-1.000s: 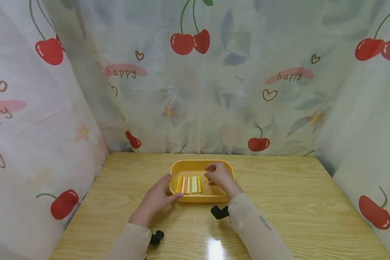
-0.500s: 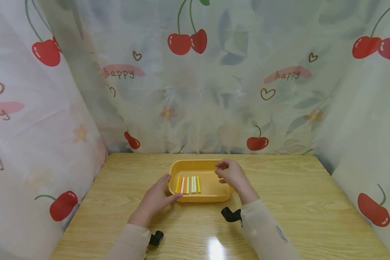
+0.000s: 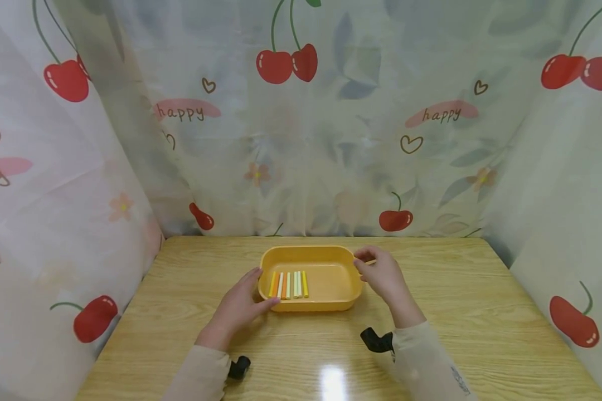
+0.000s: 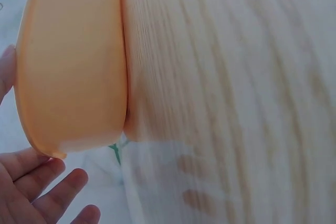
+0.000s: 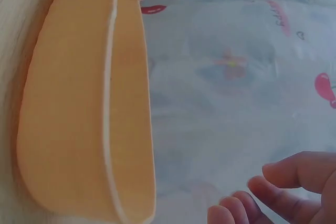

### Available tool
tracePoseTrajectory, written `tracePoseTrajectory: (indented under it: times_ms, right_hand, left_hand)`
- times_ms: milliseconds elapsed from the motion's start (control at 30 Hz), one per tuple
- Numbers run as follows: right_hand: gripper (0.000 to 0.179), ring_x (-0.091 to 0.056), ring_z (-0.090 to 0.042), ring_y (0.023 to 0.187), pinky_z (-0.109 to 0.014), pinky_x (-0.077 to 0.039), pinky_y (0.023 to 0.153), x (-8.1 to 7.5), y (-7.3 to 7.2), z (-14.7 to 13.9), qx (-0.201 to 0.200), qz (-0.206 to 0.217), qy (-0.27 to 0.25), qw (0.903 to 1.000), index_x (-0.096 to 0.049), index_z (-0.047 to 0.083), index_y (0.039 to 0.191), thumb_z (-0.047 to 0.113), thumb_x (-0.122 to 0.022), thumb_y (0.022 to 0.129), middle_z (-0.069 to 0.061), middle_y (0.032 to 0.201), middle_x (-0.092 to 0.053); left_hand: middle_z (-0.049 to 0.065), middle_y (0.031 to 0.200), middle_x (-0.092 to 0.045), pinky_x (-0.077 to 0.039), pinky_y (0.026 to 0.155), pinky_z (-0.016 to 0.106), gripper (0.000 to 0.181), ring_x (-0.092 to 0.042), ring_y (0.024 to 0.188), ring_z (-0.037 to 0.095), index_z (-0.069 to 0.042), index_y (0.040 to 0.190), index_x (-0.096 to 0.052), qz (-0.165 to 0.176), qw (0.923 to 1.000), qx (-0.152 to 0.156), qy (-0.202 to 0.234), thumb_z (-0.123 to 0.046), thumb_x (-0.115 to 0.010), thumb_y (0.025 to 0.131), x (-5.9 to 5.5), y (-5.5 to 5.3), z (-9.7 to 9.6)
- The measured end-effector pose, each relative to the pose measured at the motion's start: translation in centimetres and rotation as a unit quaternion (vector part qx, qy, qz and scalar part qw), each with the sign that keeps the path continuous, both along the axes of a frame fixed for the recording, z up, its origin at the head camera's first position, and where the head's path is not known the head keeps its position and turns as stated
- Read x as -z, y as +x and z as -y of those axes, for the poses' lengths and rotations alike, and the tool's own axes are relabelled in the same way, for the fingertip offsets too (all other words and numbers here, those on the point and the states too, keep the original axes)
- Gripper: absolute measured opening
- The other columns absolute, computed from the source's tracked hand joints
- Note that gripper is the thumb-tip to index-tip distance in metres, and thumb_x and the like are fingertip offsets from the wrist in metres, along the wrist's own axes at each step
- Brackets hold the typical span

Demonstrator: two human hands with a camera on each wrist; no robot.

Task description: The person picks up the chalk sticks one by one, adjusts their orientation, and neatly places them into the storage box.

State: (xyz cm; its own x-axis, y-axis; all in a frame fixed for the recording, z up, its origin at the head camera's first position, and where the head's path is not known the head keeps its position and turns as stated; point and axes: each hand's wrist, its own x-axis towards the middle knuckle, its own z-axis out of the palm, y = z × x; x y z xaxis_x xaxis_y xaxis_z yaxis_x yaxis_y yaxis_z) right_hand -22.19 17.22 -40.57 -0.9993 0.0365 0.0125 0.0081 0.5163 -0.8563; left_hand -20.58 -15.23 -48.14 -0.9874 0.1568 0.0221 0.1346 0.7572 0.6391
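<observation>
An orange-yellow plastic tray [image 3: 331, 305] sits on the table, with several chalk sticks [image 3: 294, 284] in yellow, orange, white and pale green lined up side by side in its left half. My left hand [image 3: 236, 306] rests at the tray's left end, thumb on the front rim and fingers at the left side. The left wrist view shows fairly straight, spread fingers [image 4: 55, 192] at the tray's corner. Just beyond the tray's right end is my right hand [image 3: 383, 273], its fingers loosely bent. In the right wrist view nothing shows between its thumb and forefinger, apart from the tray.
The wood-grain table [image 3: 481, 323] extends to both sides of the tray and in front of it. A cherry-print curtain [image 3: 326, 184] hangs behind the table and along both sides. Black wrist-camera mounts [image 3: 377, 340] stick out from the sleeves.
My right hand has moved rightward, from above the inside of the tray to just past its right end. The left hand stays at the left end, and the chalk row looks unchanged.
</observation>
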Motion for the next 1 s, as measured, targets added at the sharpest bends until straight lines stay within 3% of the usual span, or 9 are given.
tracePoseTrajectory:
  times_ms: [333, 767, 900, 1000]
  right_hand:
    - [0.023, -0.064, -0.022, 0.082, -0.032, -0.055, 0.069, 1.5, 1.3, -1.9, 0.019, -0.018, 0.051, 0.9984, -0.068, 0.003, 0.115, 0.018, -0.064, 0.098, -0.013, 0.108, -0.065]
    - [0.023, -0.065, -0.027, 0.092, -0.037, -0.057, 0.072, 2.9, 2.2, -4.4, 0.017, -0.079, 0.093, 0.9924, -0.069, 0.005, 0.116, 0.018, -0.063, 0.099, -0.012, 0.108, -0.068]
    - [0.024, -0.065, -0.028, 0.093, -0.038, -0.057, 0.069, 3.0, 2.4, -5.4, 0.021, -0.091, 0.128, 0.9874, -0.069, 0.005, 0.118, 0.019, -0.061, 0.099, -0.013, 0.108, -0.067]
    - [0.025, -0.065, -0.029, 0.091, -0.04, -0.057, 0.068, 2.8, 2.5, -6.4, 0.017, -0.112, 0.162, 0.9802, -0.068, 0.005, 0.118, 0.019, -0.061, 0.099, -0.014, 0.108, -0.067]
  left_hand:
    - [0.013, 0.162, -0.03, -0.027, 0.118, 0.051, 0.093, -0.03, 0.147, 0.033, -0.003, 0.156, -0.033, -0.013, 0.9998, 0.014, 0.007, -0.052, -0.074, 0.087, 0.3, 0.1, 0.0]
    - [0.013, 0.163, -0.026, -0.024, 0.119, 0.05, 0.088, -0.028, 0.148, 0.032, -0.006, 0.159, -0.026, -0.02, 0.9993, 0.026, 0.019, -0.049, -0.067, 0.094, 0.4, 0.6, 0.1]
    - [0.011, 0.162, -0.029, -0.026, 0.119, 0.051, 0.081, -0.03, 0.147, 0.031, -0.011, 0.158, -0.028, -0.032, 0.9992, 0.022, -0.008, -0.051, -0.062, 0.096, 0.1, 1.0, 0.7]
    - [0.012, 0.161, -0.031, -0.029, 0.117, 0.053, 0.078, -0.034, 0.145, 0.033, -0.011, 0.158, -0.031, -0.062, 0.996, 0.031, -0.055, -0.051, -0.06, 0.098, -0.3, 1.2, 1.4]
